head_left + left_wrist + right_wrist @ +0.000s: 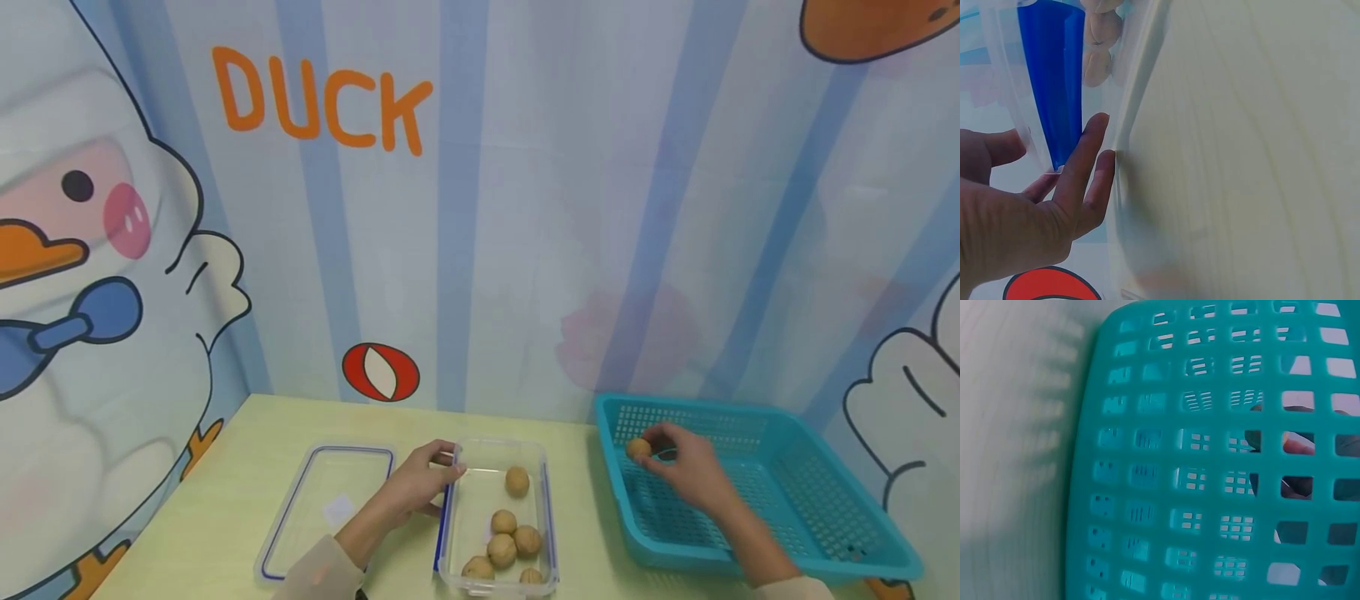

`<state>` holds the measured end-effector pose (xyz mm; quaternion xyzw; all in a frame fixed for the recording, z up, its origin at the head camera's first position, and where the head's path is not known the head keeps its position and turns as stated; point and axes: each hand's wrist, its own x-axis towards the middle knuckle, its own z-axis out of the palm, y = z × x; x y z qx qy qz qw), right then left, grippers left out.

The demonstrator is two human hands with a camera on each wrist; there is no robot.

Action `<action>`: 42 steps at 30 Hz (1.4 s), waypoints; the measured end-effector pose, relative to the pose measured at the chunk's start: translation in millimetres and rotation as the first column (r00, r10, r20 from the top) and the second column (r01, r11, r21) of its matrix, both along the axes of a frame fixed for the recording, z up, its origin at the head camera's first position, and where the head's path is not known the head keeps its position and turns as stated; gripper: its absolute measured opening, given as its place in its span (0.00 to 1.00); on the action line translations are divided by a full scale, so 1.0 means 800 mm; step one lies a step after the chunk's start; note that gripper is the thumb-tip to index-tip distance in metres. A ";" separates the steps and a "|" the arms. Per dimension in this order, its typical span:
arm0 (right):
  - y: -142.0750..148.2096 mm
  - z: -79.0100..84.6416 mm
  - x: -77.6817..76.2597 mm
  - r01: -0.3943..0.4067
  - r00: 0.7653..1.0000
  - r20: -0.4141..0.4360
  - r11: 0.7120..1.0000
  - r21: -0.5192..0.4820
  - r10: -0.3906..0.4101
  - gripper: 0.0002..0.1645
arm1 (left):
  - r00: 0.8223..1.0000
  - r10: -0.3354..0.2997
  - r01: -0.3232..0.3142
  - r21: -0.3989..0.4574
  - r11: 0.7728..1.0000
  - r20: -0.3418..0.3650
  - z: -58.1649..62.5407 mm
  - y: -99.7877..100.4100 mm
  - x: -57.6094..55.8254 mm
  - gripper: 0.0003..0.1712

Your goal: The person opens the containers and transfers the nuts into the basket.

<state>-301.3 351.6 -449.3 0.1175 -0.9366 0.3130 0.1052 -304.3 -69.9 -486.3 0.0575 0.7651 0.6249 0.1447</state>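
My right hand (692, 467) pinches a walnut (638, 449) between thumb and fingers, over the left part of a turquoise basket (787, 460). Through the holes of the basket wall (1129, 456), parts of that hand show in the right wrist view. At the middle of the table is a clear plastic container (553, 533) holding several walnuts (502, 550). My left hand (412, 487) grips its left side near the far corner, thumb over the rim and fingers outside. In the left wrist view, those fingers lie beside a blue latch flap (1054, 75).
A clear lid (337, 483) with a blue seal lies flat on the table, left of the container. Behind the pale wooden table (577, 500) hangs a striped curtain (517, 250) with duck pictures. Small dark bits lie in the basket's near right corner.
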 end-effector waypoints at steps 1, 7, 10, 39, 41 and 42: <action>0.000 0.000 0.000 0.002 1.000 -0.012 1.000 0.005 -0.002 0.21 | 1.000 -0.001 0.001 0.001 1.000 -0.002 0.000 0.000 0.000 0.29; -0.001 0.009 0.005 0.022 0.996 -0.084 0.999 0.029 -0.019 0.25 | 1.000 0.004 -0.003 0.013 1.000 -0.011 -0.001 0.000 -0.001 0.29; -0.007 0.017 0.009 0.017 0.994 -0.107 0.999 0.027 -0.014 0.25 | 1.000 0.005 -0.005 0.018 1.000 -0.008 -0.003 -0.001 -0.002 0.29; -0.202 -0.002 -0.001 -0.365 0.929 -0.032 0.928 0.070 0.368 0.21 | 1.000 0.001 -0.001 0.017 1.000 -0.001 0.006 -0.003 0.004 0.29; -0.207 -0.005 -0.005 -0.376 0.926 -0.008 0.924 0.074 0.377 0.21 | 1.000 0.000 0.000 0.021 1.000 0.000 0.007 -0.003 0.004 0.29; -0.209 -0.006 -0.007 -0.378 0.925 0.001 0.922 0.080 0.379 0.21 | 1.000 -0.001 0.001 0.022 1.000 0.000 0.007 -0.003 0.004 0.29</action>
